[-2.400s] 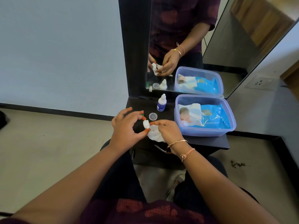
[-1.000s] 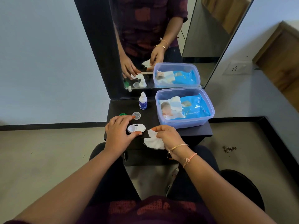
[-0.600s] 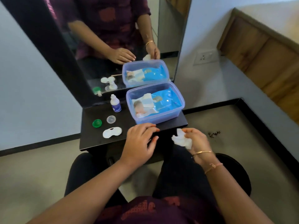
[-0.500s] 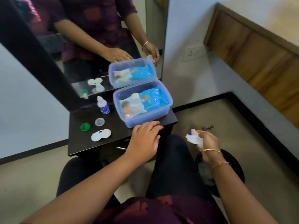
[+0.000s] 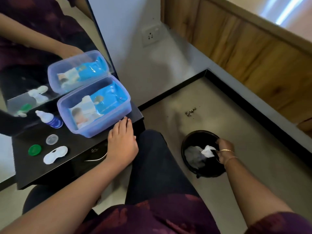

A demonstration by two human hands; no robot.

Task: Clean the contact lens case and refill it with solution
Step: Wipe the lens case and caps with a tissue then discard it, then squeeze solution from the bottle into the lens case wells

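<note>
pinching a crumpled white wipe [image 5: 207,150], the right hand [image 5: 223,150] is down inside the black bin [image 5: 199,134] on the floor [image 5: 228,107]. half a second ago that hand held the wipe up in the air by the knee; now it has gone low into the bin. the left hand [image 5: 122,142] has stayed put. it lies flat on the edge of the table [image 5: 33,173] with straight fingers, holding nothing, its tips just beside the box [image 5: 94,127]. the case [image 5: 55,154] has not moved. it lies open on the table, well apart from both hands.

the table is small, dark and a bit shiny, and it stands against a mirror [image 5: 25,56]. the floor is pale and dull with a black strip along the wall. a white socket [image 5: 150,35] sits on the wall, and brown wood [image 5: 253,48] runs along the far side.

the case is white plastic with two round cups joined in the middle. a round green cap [image 5: 34,149] and a round clear cap [image 5: 52,139] lie near it. a little bottle [image 5: 50,119] with a white top and blue label stands by the mirror. the box is see-through bluish plastic with round corners, and a shiny blue pack [image 5: 108,98] lies in it. the bin is round, with more crumpled paper [image 5: 192,156] in it. thin gold bangles [image 5: 227,150] ring the right wrist.
</note>
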